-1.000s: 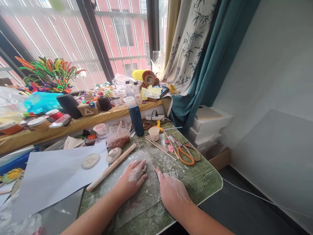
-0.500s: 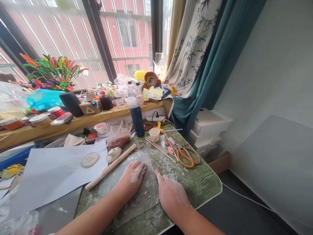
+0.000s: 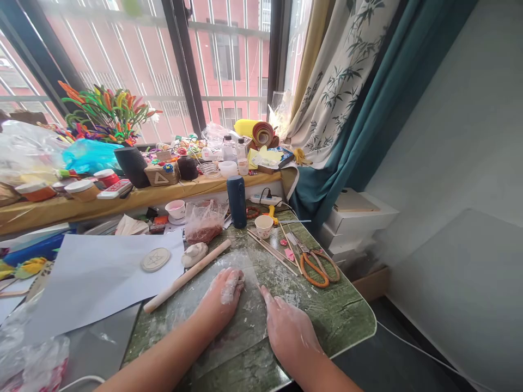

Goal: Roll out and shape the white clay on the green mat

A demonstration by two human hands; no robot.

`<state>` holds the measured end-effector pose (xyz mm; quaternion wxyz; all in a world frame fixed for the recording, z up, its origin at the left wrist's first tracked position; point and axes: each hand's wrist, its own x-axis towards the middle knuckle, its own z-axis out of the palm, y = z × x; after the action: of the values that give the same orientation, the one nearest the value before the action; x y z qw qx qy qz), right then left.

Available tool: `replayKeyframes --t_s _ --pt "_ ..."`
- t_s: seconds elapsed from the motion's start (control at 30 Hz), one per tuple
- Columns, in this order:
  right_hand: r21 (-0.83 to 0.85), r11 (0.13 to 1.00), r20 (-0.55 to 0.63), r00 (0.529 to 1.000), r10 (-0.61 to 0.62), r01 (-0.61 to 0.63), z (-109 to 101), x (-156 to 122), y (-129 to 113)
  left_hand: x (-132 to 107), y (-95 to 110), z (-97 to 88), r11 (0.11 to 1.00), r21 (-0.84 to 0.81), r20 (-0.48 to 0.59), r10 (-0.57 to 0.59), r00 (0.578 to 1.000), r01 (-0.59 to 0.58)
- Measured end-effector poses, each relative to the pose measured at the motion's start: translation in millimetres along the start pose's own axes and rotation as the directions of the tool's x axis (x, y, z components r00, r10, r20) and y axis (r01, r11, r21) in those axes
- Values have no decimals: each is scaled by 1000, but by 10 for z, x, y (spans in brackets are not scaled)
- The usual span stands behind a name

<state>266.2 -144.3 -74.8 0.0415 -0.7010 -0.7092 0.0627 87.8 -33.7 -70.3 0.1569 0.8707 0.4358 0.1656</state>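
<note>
My left hand [image 3: 226,294], dusted with white, rests palm down on a clear plastic sheet [image 3: 245,321]. Its fingers are curled together, and whatever lies under them is hidden. Close to the sheet's right edge is my right hand [image 3: 291,329], closed with the index finger pointing forward. A thin tip shows just past that finger, too small to name. Left of my hands lies a wooden rolling pin [image 3: 188,276], beside a lump of white clay [image 3: 194,254]. A round clay disc with a star marked on it [image 3: 156,259] sits on white paper [image 3: 102,283].
Scissors with orange handles [image 3: 316,269], thin wooden sticks [image 3: 273,253] and a paper cup [image 3: 263,226] lie to the right. Behind stand a dark blue cylinder [image 3: 237,202] and a bag of brown material [image 3: 204,228]. The table's rounded edge [image 3: 375,321] is at right.
The camera view has shifted slightly, so the surroundings sit a little further right. Both hands keep nearly the same place and pose on the sheet.
</note>
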Motion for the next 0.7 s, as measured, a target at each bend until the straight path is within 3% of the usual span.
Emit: replayKeyframes --t_s 0.1,0.3,0.43,0.6,0.7 --pt "-9 999 -48 998 -41 40 38 -7 21 31 15 -11 999 -10 -31 -34 999 34" --pt "24 996 -135 987 -82 86 41 -41 48 38 -40 -24 996 -86 -60 1 998 -6" --pt "69 990 -197 974 -110 126 94 -60 84 -7 -73 -56 976 -218 -94 5 996 -26" --pt "115 970 -306 937 -169 213 170 -83 157 40 -230 -219 826 -553 -82 -185 979 110" --pt "96 909 -343 871 -352 406 119 -95 176 112 -351 -332 772 -620 -59 -221 974 137"
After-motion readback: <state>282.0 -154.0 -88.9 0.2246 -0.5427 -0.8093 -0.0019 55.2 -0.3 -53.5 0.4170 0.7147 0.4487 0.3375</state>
